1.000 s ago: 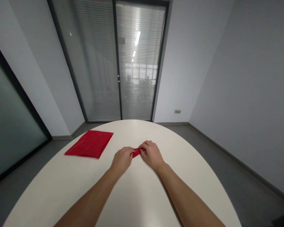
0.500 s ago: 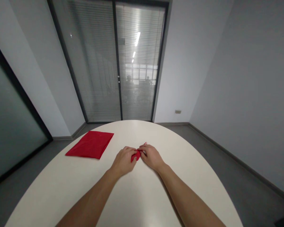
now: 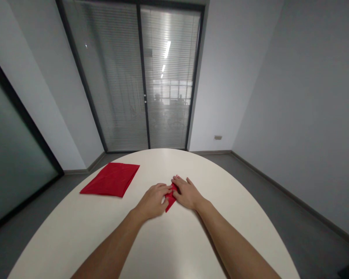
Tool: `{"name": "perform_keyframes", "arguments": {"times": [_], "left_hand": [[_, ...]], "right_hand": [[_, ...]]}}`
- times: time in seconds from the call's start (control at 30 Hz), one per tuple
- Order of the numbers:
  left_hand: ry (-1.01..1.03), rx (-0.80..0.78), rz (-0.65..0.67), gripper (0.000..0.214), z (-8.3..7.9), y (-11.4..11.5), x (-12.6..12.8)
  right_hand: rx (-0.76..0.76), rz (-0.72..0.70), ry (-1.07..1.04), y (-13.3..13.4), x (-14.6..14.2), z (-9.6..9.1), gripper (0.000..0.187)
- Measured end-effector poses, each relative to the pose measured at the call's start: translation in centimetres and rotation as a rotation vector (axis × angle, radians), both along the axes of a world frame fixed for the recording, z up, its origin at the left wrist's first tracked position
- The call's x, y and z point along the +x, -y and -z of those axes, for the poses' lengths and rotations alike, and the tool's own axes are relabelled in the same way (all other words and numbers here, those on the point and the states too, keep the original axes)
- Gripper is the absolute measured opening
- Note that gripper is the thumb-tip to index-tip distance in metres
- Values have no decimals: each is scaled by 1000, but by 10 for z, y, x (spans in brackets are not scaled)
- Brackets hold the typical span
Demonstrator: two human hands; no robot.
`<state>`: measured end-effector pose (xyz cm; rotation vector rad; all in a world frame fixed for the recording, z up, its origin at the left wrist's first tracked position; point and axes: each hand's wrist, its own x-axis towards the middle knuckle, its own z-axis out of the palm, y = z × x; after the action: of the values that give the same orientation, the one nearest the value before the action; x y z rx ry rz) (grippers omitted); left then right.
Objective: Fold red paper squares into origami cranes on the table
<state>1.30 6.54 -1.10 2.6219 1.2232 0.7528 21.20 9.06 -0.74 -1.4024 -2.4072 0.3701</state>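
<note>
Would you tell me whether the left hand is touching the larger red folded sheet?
No, white tabletop separates the left hand from the larger red folded sheet.

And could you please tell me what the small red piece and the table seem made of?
Small red piece: perhaps thin cloth or plastic film, fairly matte, without strong shine; partly covered, so uncertain.
Table: probably laminate or painted board, smooth satin, given its soft glare.
</note>
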Motion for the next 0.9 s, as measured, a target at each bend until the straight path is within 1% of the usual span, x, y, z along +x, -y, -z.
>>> {"name": "perform_keyframes", "arguments": {"times": [0.1,0.2,0.33,0.4,0.5,0.57,0.7,0.8,0.9], "left_hand": [[6,-7,2,40,-3,2,0],[14,-8,17,41,-5,3,-1],[-3,-8,22,44,-3,2,-2],[-13,2,19,43,-1,1,-2],[-30,34,-9,37,0,1,0],[-44,56,-46,32,-1,1,1],[-75,79,-111,26,-3,3,3],[-76,74,-121,26,-2,3,2],[-47,47,-104,26,2,1,1]], "right_hand": [[-31,24,44,-2,1,0,62],[-40,48,48,-3,2,-1,61],[-42,64,36,-6,3,0,63],[-24,60,29,-6,3,1,65],[55,18,-8,-7,4,3,68],[89,-30,-29,-7,4,5,63],[101,-81,-37,-9,4,9,51],[125,-95,-25,-9,4,11,51],[127,-92,-22,-9,5,11,52]]}}
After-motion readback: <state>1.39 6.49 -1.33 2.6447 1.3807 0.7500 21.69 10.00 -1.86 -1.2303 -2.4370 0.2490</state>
